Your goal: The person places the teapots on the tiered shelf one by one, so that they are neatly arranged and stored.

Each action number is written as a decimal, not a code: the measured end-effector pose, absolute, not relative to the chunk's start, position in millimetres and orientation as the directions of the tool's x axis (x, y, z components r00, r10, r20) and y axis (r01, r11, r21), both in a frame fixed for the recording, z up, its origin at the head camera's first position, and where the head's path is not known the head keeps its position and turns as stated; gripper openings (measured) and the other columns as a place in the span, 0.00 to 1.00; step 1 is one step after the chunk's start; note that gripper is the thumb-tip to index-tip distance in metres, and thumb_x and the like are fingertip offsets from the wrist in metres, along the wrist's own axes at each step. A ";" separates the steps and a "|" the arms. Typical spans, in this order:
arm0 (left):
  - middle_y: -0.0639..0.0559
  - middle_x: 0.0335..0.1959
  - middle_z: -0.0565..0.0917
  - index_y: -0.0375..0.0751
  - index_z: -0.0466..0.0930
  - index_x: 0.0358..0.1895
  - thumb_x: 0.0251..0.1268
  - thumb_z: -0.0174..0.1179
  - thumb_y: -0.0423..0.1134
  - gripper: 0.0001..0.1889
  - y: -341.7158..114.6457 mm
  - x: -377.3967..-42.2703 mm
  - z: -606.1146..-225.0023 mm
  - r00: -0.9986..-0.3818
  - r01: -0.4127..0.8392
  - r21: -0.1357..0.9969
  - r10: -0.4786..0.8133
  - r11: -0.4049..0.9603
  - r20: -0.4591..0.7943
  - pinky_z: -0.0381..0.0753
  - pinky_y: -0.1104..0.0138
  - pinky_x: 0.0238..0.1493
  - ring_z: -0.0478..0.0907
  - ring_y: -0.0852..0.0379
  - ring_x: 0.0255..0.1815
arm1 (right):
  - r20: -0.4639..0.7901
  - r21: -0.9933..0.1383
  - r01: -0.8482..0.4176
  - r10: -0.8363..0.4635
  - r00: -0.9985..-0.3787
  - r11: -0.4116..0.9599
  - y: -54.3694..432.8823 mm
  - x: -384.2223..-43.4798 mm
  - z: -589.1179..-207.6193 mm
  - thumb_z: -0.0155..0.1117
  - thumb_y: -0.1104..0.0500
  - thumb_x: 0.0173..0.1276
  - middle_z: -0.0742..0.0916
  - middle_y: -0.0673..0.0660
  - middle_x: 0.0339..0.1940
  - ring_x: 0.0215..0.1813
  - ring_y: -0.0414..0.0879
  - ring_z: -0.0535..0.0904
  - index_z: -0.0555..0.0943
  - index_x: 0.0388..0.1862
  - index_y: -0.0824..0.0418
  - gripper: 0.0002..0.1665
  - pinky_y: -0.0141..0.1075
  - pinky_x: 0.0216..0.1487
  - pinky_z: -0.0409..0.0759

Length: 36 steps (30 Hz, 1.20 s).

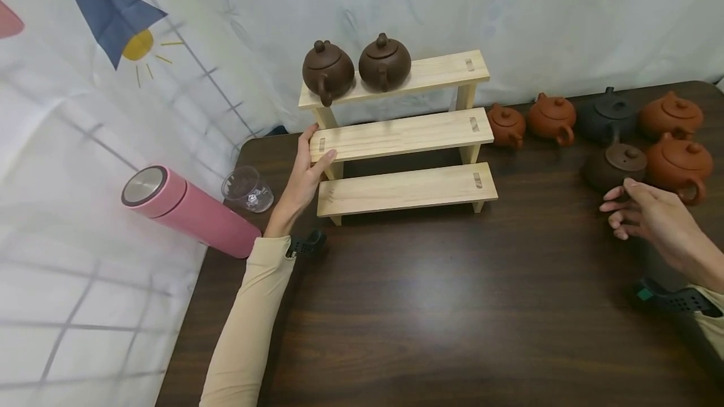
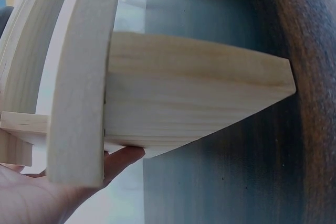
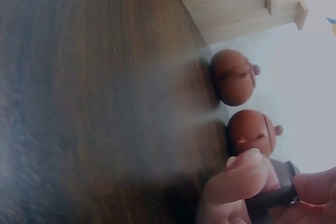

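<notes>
My left hand [image 1: 302, 181] grips the left end of the middle step of a three-tier wooden stand [image 1: 401, 135], thumb on top. In the left wrist view the stand's side is close up, with the fingers partly hidden behind it. On the right, my right hand [image 1: 658, 218] is at the near side of a dark brown teapot [image 1: 613, 168]. The right wrist view has thumb and fingers around a dark part of that teapot [image 3: 286, 171], seemingly its handle. Two other brown teapots, one left [image 1: 328, 71] and one right [image 1: 386, 61], sit on the top step.
Behind and beside the held teapot stand several orange-brown teapots [image 1: 551, 119] and a black teapot [image 1: 606, 117]. A pink flask [image 1: 198, 215] and a clear cup [image 1: 247, 190] are left of my left arm. A white patterned curtain hangs behind the dark table [image 1: 430, 306].
</notes>
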<state>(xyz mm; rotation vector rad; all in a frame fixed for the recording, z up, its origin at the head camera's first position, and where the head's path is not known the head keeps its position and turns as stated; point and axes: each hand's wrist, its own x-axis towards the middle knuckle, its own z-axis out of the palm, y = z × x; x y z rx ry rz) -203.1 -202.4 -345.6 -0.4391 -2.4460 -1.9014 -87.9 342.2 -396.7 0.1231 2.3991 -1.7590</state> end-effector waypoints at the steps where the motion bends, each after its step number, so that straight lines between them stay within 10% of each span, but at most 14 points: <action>1: 0.33 0.82 0.47 0.32 0.39 0.83 0.80 0.51 0.34 0.38 -202.2 -203.1 -345.5 -0.961 0.227 0.948 0.212 0.223 0.180 0.48 0.55 0.79 0.48 0.44 0.81 | -0.170 -0.946 0.156 -0.026 -0.985 0.283 341.6 -87.3 -397.5 0.36 0.44 0.88 0.83 0.43 0.37 0.29 0.45 0.75 0.72 0.51 0.61 0.24 0.40 0.27 0.72; 9: 0.33 0.82 0.48 0.32 0.39 0.83 0.80 0.51 0.34 0.38 -201.3 -202.9 -344.2 -0.960 0.230 0.945 0.213 0.233 0.181 0.48 0.54 0.79 0.49 0.44 0.81 | -0.121 -0.991 0.121 -0.007 -0.993 -0.050 337.1 -82.9 -403.7 0.44 0.48 0.87 0.85 0.49 0.37 0.30 0.44 0.75 0.74 0.46 0.64 0.20 0.37 0.28 0.71; 30: 0.32 0.81 0.48 0.31 0.39 0.83 0.80 0.51 0.34 0.39 -203.3 -202.1 -344.4 -0.960 0.229 0.945 0.216 0.235 0.179 0.48 0.55 0.79 0.50 0.44 0.80 | 0.103 -0.983 -0.115 -0.091 -0.991 0.146 271.2 -98.0 -312.7 0.45 0.46 0.87 0.84 0.56 0.40 0.27 0.49 0.71 0.74 0.44 0.70 0.26 0.40 0.27 0.68; 36: 0.31 0.81 0.49 0.31 0.40 0.83 0.80 0.50 0.34 0.38 -202.8 -202.2 -345.1 -0.958 0.234 0.948 0.219 0.216 0.187 0.51 0.55 0.76 0.52 0.43 0.77 | 0.113 -0.994 -0.110 -0.220 -0.969 -0.027 236.2 -123.9 -284.4 0.49 0.48 0.86 0.84 0.60 0.40 0.27 0.50 0.70 0.75 0.42 0.70 0.24 0.41 0.27 0.66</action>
